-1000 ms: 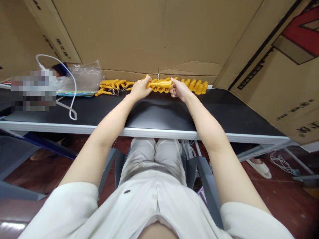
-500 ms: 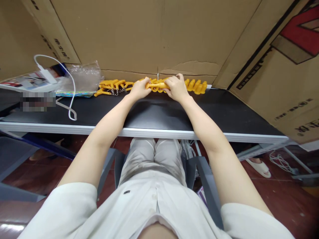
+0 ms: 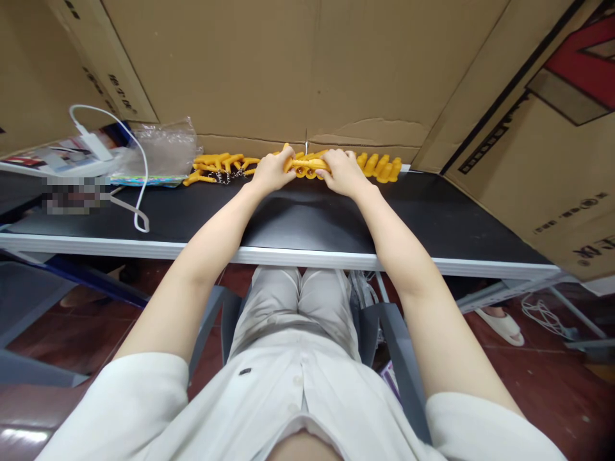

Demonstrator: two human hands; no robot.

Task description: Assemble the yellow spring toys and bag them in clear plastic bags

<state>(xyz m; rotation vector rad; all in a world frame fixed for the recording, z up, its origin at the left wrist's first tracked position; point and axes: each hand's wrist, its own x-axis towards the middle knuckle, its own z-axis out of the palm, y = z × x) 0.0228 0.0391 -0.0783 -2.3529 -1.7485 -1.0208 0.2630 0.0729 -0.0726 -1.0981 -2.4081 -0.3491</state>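
Both left hand [image 3: 275, 170] and right hand [image 3: 344, 171] gripped one yellow plastic part [image 3: 310, 164], fingers closed, apparently manipulating it; next move likely required steady grip.

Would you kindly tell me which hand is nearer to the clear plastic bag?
Left: the left hand is to the right of the clear plastic bag, with forked yellow parts between them; the right hand is farther right, beyond the left.
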